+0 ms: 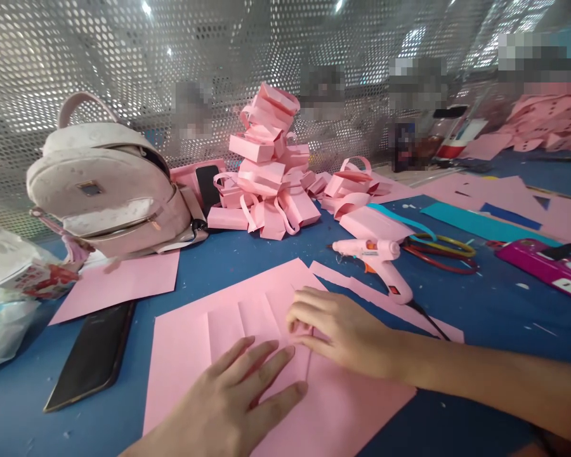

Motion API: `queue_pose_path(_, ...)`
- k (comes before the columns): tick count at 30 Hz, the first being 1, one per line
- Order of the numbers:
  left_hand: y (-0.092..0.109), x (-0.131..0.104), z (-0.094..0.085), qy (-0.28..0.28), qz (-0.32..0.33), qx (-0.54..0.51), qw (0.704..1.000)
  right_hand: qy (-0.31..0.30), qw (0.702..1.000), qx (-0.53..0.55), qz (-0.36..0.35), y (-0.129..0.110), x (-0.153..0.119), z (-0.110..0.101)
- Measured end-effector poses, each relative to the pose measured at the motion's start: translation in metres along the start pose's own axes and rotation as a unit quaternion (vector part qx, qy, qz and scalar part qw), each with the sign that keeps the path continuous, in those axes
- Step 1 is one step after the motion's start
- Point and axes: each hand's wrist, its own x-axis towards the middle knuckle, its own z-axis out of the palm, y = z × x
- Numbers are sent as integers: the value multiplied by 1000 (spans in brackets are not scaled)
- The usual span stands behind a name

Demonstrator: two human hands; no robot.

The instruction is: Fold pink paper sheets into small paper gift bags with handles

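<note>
A large pink paper sheet (176, 355) lies on the blue table, and on it is a smaller creased piece of pink paper (226, 320) with several parallel fold lines. My left hand (240, 397) rests over the lower part of the creased piece, fingers spread and palm down. At its right edge my right hand (337, 327) has its fingers curled, thumb and fingertips pinched on the paper edge. Just beyond the right hand lies a pink glue gun (378, 260), its nozzle pointing left, beside a torn pink paper strip (361, 289).
Folded pink paper boxes (266, 171) are piled at the back. A pale backpack (105, 184) stands at the left, near a black phone (92, 355) and a plastic bag (4, 311). At the right are a magenta power strip (542, 270) and coloured cables (442, 251).
</note>
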Motion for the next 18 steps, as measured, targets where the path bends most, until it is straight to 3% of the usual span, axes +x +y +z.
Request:
queue_pose_path(3, -1, 3, -5, -8, 6, 11, 1000, 7, 996, -20, -86, 0, -8, -12)
queue_pose_path(6, -4, 7, -6, 6, 12, 19, 1000, -52, 988, -37, -142, -2, -21, -16)
queue_pose_path(12, -11, 15, -3, 64, 7, 35, 997, -40, 995, -57, -72, 5, -37, -12)
queue_pose_path(18, -12, 16, -3, 65, 3, 28, 997, 10, 997, -80, -8, 13, -39, -17)
